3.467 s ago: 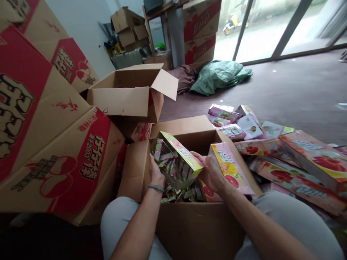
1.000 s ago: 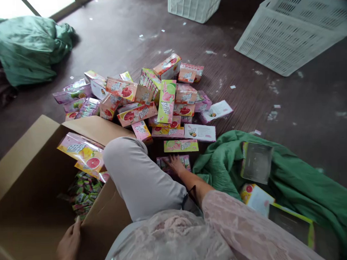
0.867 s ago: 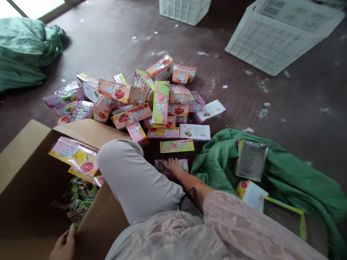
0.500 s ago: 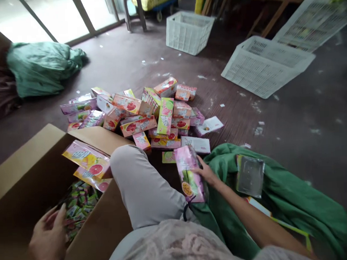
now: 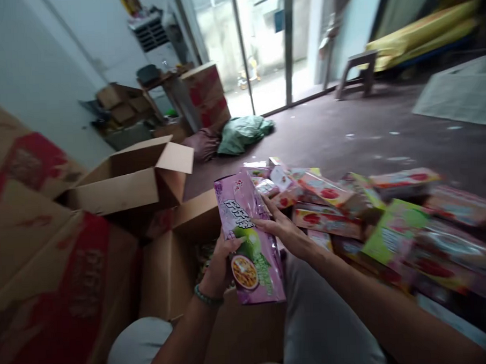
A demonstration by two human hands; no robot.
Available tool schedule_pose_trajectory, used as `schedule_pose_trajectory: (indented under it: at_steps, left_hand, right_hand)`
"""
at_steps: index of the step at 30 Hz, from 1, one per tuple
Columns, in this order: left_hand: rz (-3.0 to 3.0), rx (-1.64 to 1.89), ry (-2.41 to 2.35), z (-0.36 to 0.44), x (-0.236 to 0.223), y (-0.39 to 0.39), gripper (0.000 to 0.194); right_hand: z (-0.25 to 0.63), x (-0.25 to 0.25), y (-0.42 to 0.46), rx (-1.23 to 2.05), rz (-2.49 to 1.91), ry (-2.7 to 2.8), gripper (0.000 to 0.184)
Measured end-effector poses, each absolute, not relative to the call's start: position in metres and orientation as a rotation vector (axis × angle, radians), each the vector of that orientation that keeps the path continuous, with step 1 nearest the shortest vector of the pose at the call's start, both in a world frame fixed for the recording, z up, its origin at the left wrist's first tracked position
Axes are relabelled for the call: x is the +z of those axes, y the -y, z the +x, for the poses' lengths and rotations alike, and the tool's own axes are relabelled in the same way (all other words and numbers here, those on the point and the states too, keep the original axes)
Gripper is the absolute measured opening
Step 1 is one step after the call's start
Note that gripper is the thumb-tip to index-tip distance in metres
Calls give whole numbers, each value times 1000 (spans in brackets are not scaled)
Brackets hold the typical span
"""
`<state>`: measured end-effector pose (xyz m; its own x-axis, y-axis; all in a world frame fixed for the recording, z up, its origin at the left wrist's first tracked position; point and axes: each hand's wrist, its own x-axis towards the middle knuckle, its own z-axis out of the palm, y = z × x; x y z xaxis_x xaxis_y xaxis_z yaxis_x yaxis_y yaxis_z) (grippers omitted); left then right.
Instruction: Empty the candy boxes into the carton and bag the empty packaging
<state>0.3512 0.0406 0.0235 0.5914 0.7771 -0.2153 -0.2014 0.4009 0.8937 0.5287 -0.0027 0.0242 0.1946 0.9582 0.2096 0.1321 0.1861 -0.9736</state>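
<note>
A purple fruit-printed packet box, wrapped in shiny film, is tilted upright in front of me above an open carton. My left hand, wearing a beaded bracelet, grips its left edge with the thumb across the front. From the other side my right hand holds it, fingers lying over the printed face. Behind the box, small wrapped pieces show partly inside the open cardboard carton between my legs. A pile of similar boxes in orange, green and pink lies to the right.
Another open carton stands beyond on the left, near large red-marked cartons. A green sack lies by the glass door. Farther right are a stool and a white crate.
My view has swung left. The purple box has come from my right side to above the carton, and my left hand has left the wrapped pieces and taken hold of it too.
</note>
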Motion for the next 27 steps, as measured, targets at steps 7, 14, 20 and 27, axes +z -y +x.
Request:
schedule_pose_trajectory:
  at_steps: [7, 14, 20, 27]
  left_hand:
    - [1042, 839, -977, 234, -15, -100, 93]
    - [989, 596, -1131, 190, -56, -114, 105]
    - [898, 485, -1086, 187, -79, -131, 96]
    - [571, 357, -974, 171, -97, -136, 20]
  right_hand:
    - [430, -26, -70, 57, -1120, 2019, 36]
    - [397, -62, -86, 137, -969, 2529, 30]
    - [408, -77, -92, 395, -919, 2648, 6]
    - [428, -54, -91, 590, -915, 2388, 18]
